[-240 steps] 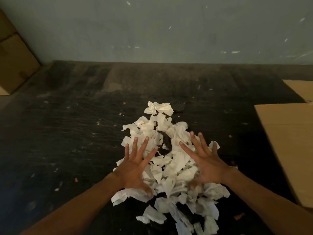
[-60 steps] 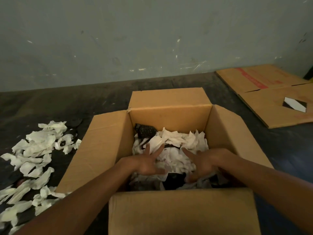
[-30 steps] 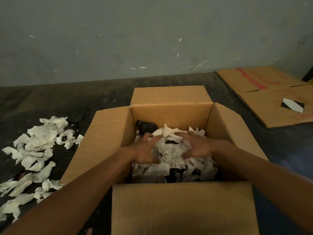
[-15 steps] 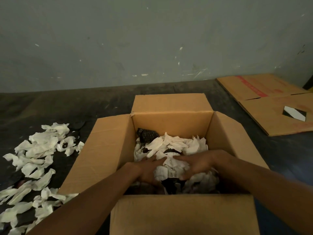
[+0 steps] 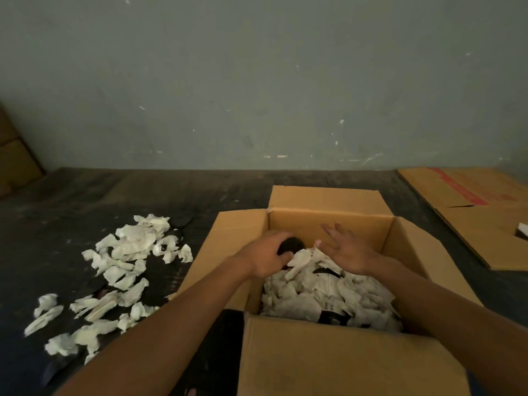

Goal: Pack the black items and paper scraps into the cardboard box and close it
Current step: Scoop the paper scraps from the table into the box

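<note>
Both hands had lifted from the paper since half a second earlier. Loose paper scraps lay on the dark surface, left of the cardboard box. My left hand curled round a black item at the box's far-left inside corner. My right hand hovered with fingers spread, holding nothing, above the scraps in the box. All four flaps stood open. Flattened cardboard lay far right.

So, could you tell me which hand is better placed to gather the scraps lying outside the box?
Probably the left hand: the loose scraps lie on its side of the cardboard box, while the right hand hovers open inside.
</note>
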Available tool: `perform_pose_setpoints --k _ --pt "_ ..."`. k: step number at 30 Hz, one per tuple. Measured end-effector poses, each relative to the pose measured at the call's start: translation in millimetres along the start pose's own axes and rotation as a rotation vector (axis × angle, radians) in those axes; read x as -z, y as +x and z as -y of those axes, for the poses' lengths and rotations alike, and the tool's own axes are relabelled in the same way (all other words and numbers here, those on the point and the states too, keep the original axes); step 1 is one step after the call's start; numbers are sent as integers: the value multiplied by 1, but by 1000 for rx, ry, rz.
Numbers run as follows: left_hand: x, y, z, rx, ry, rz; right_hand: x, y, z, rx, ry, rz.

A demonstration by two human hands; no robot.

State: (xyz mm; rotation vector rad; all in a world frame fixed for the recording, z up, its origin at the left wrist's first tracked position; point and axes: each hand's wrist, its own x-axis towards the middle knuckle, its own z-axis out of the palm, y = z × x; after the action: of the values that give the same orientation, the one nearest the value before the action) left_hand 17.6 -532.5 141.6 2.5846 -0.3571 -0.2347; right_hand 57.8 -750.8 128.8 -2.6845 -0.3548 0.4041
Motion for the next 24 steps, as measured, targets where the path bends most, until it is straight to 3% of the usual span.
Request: perform_pose_setpoints --k 4,15,20,24 --pt "21 -49 28 55 66 -197 -13 -20 50 31 -17 -57" --pt "54 -250 164 314 14 -339 -118 -83 222 209 -130 -127" --pt "27 -343 222 468 -52 -325 -191 -119 288 350 -97 -88" --pt "-12 -402 259 616 -82 -211 -255 -137 310 313 -89 21"
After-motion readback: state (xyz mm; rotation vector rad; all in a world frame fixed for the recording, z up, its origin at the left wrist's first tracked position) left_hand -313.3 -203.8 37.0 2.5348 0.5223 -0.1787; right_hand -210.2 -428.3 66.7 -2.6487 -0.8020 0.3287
